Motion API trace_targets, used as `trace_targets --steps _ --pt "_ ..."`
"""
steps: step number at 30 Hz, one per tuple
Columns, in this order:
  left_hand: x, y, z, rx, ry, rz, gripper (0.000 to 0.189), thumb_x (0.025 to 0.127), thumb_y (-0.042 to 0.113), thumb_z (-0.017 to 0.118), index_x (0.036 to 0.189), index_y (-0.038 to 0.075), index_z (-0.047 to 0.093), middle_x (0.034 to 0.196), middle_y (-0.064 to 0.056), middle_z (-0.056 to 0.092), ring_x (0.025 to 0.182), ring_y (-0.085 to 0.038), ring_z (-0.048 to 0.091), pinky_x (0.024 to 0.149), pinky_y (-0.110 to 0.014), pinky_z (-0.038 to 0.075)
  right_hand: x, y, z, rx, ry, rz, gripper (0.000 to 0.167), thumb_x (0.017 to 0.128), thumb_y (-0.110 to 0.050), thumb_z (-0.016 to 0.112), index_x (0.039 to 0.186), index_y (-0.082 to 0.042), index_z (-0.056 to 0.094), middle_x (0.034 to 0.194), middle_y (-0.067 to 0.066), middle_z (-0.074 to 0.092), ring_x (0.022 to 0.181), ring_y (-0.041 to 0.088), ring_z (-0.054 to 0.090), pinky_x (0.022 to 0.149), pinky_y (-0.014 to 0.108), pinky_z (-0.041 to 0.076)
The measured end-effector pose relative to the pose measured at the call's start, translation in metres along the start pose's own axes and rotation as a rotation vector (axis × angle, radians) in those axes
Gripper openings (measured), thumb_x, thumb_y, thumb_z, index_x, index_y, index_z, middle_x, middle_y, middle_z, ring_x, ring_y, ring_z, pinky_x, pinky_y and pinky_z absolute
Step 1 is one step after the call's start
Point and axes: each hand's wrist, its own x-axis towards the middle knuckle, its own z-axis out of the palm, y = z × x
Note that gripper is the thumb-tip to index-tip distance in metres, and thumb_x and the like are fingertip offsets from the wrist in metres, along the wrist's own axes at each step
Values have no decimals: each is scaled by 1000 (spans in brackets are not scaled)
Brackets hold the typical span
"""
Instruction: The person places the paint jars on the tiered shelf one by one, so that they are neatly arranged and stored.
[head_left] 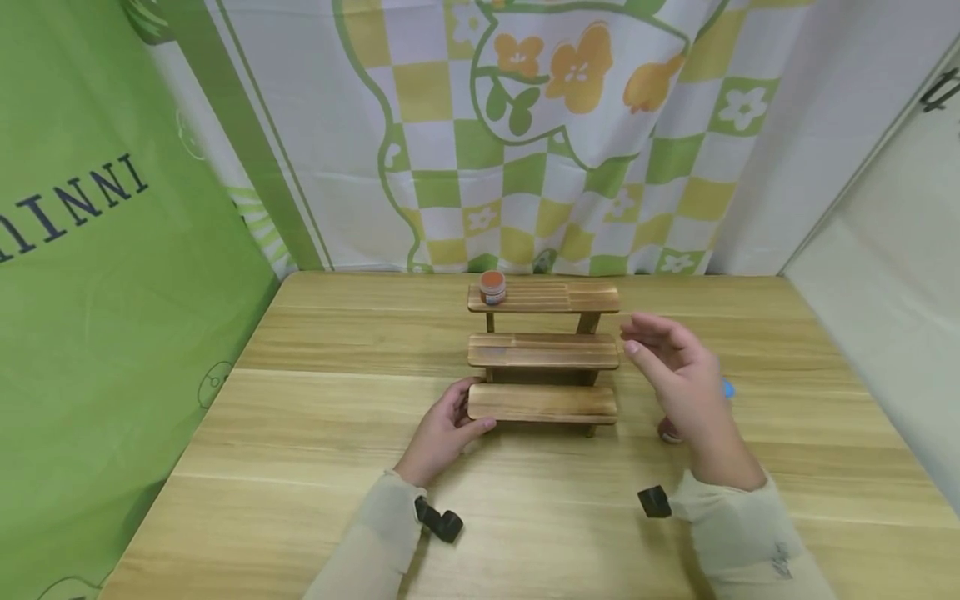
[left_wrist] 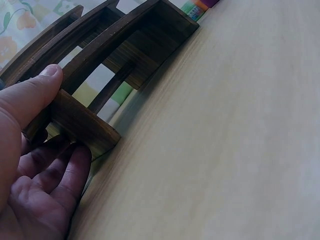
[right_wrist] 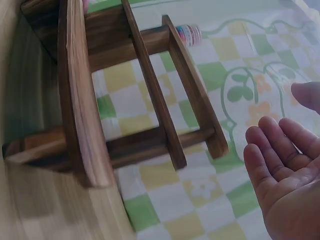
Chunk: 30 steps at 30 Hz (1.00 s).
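A three-tier wooden step shelf (head_left: pixel 543 403) stands on the table. My left hand (head_left: pixel 444 435) grips the left end of its lowest tier. In the left wrist view the thumb (left_wrist: pixel 37 92) lies over the top edge and the other fingers are curled by the side support. My right hand (head_left: pixel 686 387) is in the air off the shelf's right side, with nothing in it. The right wrist view shows its fingers (right_wrist: pixel 272 150) relaxed and apart from the wood. A small jar with an orange lid (head_left: pixel 492 287) sits at the left end of the top tier.
Beside and partly behind my right hand on the table are a small reddish container (head_left: pixel 669 430) and a blue object (head_left: pixel 727 388), both partly hidden. A patterned curtain (head_left: pixel 540 200) hangs behind the wooden table (head_left: pixel 315 433). Green cloth (head_left: pixel 112 317) borders the left side.
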Motion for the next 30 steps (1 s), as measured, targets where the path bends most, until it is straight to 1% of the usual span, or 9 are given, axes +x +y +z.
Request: trace_targets --steps 2,5,8,11,14,17,21,24,30 --pt "0 0 0 5 3 4 81 86 39 79 152 15 39 158 -11 38 143 -28 38 115 -45 33 -3 2 -5 -21 12 14 31 100 -6 62 130 2 59 117 -3 68 107 7 63 92 14 50" --pt "0 0 0 -10 -4 9 79 87 36 79 152 15 39 155 -10 43 139 -28 44 114 -45 37 -7 5 -14 -72 28 59 33 100 -11 62 132 -2 59 118 -8 67 107 5 63 92 12 49" --pt "0 0 1 -13 -4 6 79 87 36 79 152 15 39 153 -9 45 137 -27 47 113 -45 38 -9 8 -22 -114 50 101 33 100 -14 63 132 -4 59 117 -11 67 106 3 63 91 11 48" --pt "0 0 0 -5 1 5 80 87 36 79 152 14 39 153 -8 46 136 -25 47 113 -43 39 -11 12 -28 -132 74 131 33 100 -15 64 131 -5 60 117 -12 68 105 1 64 90 10 48" --pt "0 0 0 -16 -1 15 77 88 31 79 151 11 39 148 -9 51 129 -25 54 109 -43 44 -12 17 -34 -143 90 147 34 99 -17 66 131 -6 62 117 -11 69 105 0 64 90 9 47" --pt "-1 0 1 -26 -1 23 74 90 27 78 151 10 39 145 -10 54 125 -26 57 106 -43 46 -14 20 -39 -169 87 153 34 99 -20 66 132 -8 62 118 -12 68 106 -1 62 90 8 46" --pt "-1 1 1 -20 5 21 74 90 26 77 151 9 39 150 -13 48 133 -28 50 111 -46 41 -16 24 -45 -177 96 163 33 99 -19 65 131 -9 63 116 -14 68 106 -1 62 89 7 46" --pt "-1 0 0 -6 10 14 76 90 29 78 152 10 39 155 -14 41 141 -29 41 115 -48 35 -17 27 -50 -171 116 156 31 99 -15 66 129 -7 63 115 -15 68 105 -1 62 88 7 47" --pt "-1 1 1 18 16 -3 80 87 34 79 153 12 38 159 -14 35 144 -30 35 116 -49 33 -20 34 -59 -157 146 159 29 98 -5 64 127 -8 65 111 -17 69 99 -5 63 85 7 48"
